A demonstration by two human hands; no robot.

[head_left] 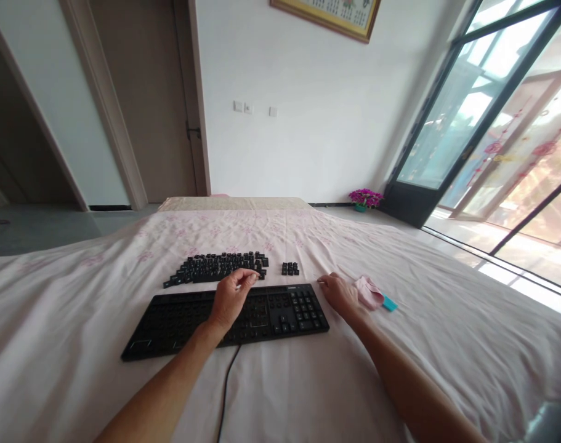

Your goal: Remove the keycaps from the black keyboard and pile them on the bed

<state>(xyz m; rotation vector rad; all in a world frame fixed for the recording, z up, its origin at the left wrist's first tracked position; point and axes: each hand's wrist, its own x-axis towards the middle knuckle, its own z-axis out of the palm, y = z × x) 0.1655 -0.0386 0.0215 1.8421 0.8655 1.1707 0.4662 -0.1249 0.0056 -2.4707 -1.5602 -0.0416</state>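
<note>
A black keyboard (275,335) lies on the cloth, its number pad and a few other keys in place and much of its main section without keycaps. Over its upper edge is my left hand (229,301), thumb and fingers pinched together beside the loose keycaps (210,267); what it pinches is too small to make out. My right hand (339,292) rests on the cloth just off the keyboard's right end. Its fingers are closed, and a small thin whitish thing (321,282) shows at their tips. Close by that hand lies a crumpled pink cloth (369,291).
A small block of keycaps (290,268) sits behind the keyboard. Something flat and turquoise (390,303) sticks out from the pink cloth. The keyboard's cable (227,387) runs toward me over the pale bedspread (280,394). Purple flowers (366,197) stand by the far wall.
</note>
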